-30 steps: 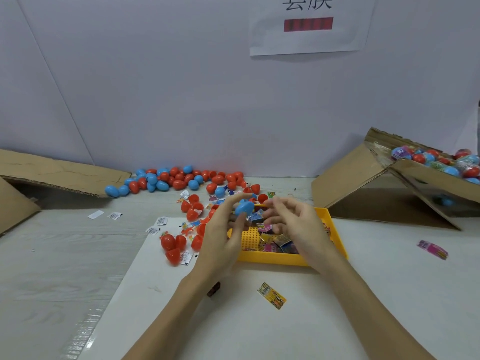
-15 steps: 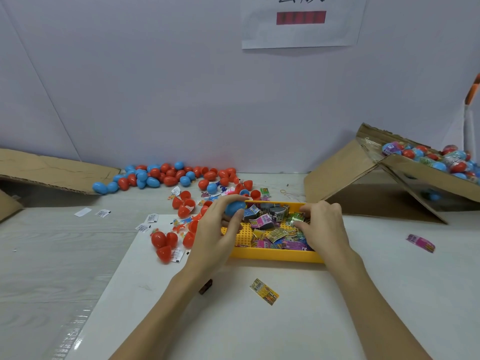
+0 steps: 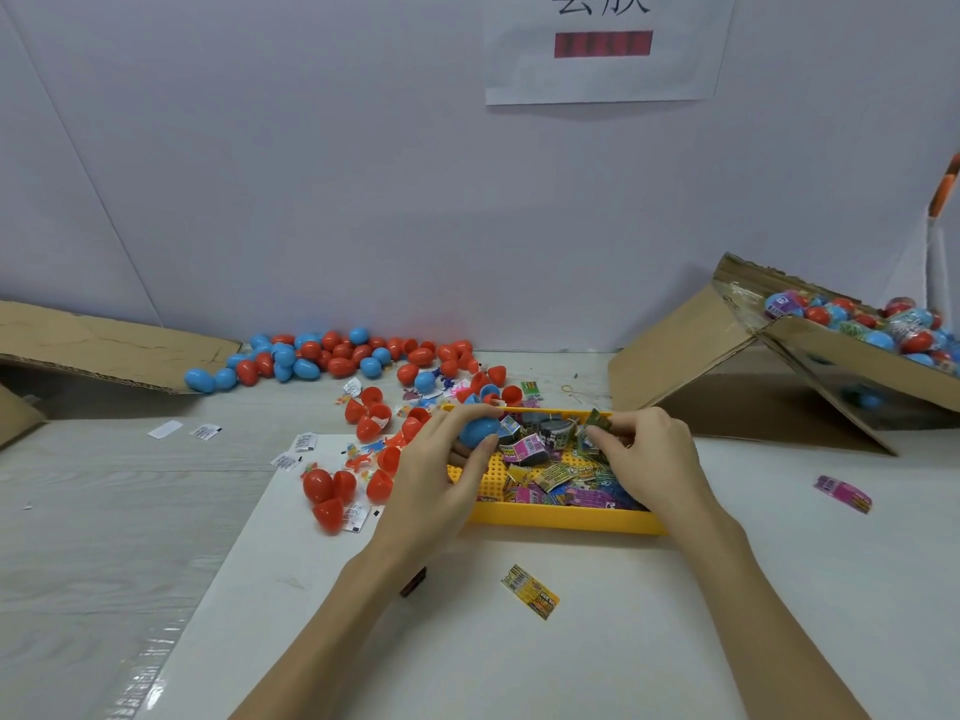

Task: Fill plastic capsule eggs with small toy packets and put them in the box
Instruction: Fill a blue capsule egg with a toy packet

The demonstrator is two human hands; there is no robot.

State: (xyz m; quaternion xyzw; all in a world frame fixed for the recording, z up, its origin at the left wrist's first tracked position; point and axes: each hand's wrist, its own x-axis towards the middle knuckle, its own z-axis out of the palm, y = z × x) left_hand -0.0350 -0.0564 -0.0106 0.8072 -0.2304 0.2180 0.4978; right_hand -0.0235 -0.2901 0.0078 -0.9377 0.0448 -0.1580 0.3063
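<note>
My left hand (image 3: 441,470) grips a blue capsule egg (image 3: 479,431) over the left end of a yellow tray (image 3: 561,517) full of small toy packets. My right hand (image 3: 649,459) is over the tray's right half, its fingertips pinching a small green packet (image 3: 597,426). At the right, an open cardboard box (image 3: 779,366) holds several filled eggs (image 3: 857,324). Loose red and blue eggs (image 3: 332,356) lie in a pile along the back wall.
Red egg halves (image 3: 337,491) and small white slips lie left of the tray. A yellow packet (image 3: 530,599) lies on the white sheet in front of it, a pink packet (image 3: 841,493) at the right. A flattened cardboard flap (image 3: 104,345) rests at far left.
Both hands dropped from above the tray down onto it. The right hand moved right and pinched a green packet; the left kept the blue egg.
</note>
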